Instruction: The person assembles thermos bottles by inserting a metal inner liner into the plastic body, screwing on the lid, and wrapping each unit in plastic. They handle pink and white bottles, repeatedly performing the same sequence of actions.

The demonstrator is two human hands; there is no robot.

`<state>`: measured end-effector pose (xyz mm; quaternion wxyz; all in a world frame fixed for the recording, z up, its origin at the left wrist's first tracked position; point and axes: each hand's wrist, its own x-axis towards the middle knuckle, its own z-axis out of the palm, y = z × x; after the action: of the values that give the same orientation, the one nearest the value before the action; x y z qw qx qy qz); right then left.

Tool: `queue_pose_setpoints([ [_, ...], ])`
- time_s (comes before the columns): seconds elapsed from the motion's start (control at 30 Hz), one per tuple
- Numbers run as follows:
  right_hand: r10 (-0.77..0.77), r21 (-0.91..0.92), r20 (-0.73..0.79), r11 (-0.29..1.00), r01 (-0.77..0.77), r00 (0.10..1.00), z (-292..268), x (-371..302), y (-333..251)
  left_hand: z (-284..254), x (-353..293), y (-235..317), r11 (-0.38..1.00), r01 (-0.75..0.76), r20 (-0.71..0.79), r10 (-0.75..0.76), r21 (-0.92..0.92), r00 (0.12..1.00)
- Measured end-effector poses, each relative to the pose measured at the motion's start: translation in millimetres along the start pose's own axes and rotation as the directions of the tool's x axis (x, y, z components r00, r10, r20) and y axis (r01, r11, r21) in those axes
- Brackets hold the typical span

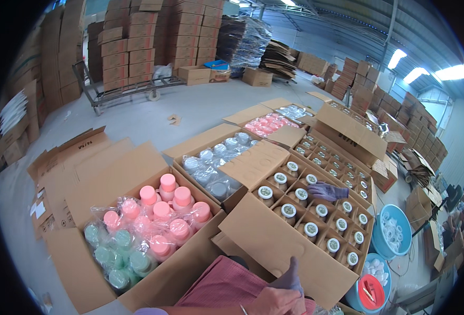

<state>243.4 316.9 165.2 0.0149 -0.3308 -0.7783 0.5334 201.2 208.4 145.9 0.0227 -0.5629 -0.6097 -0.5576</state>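
Note:
My left hand [273, 301], bare and with a band at its wrist, is closed at the lower edge on a grey-purple work glove [293, 276]. One finger of that glove points up in front of a carton flap. My right hand is mostly hidden behind the left one and the glove; its fingers cannot be made out. Another purple glove [329, 191] lies across the jars [310, 229] with white-rimmed lids, which stand in a divided carton [289, 257]. To the left, an open carton [169, 286] holds pink-capped bottles [162, 211] and green-capped bottles [119, 258] in clear plastic.
Beyond are cartons of grey-capped bottles [219, 157] and pink items [269, 125]. Blue basins [392, 231] with white rings and small white parts stand at right, a red bowl [371, 292] in one. A cart [127, 94] carries stacked boxes. Flattened cardboard [79, 173] lies at left.

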Motion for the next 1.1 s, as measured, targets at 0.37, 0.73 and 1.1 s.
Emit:
queue_pose_setpoints([
  [0.37,-0.529,0.91,0.016,0.359,0.206,0.849,-9,47,-8,-4,-42,-20,0.996,0.039,0.152,-0.027,-0.075,0.988],
  [0.73,-0.675,0.859,-0.333,0.071,0.507,0.658,-8,28,-71,45,-41,-33,0.857,0.509,0.453,-0.424,-0.078,0.784],
  [1.1,-0.867,-0.626,0.123,0.309,0.716,0.482,-16,49,-9,28,-30,-26,0.997,-0.071,0.675,0.054,-0.003,0.735],
])
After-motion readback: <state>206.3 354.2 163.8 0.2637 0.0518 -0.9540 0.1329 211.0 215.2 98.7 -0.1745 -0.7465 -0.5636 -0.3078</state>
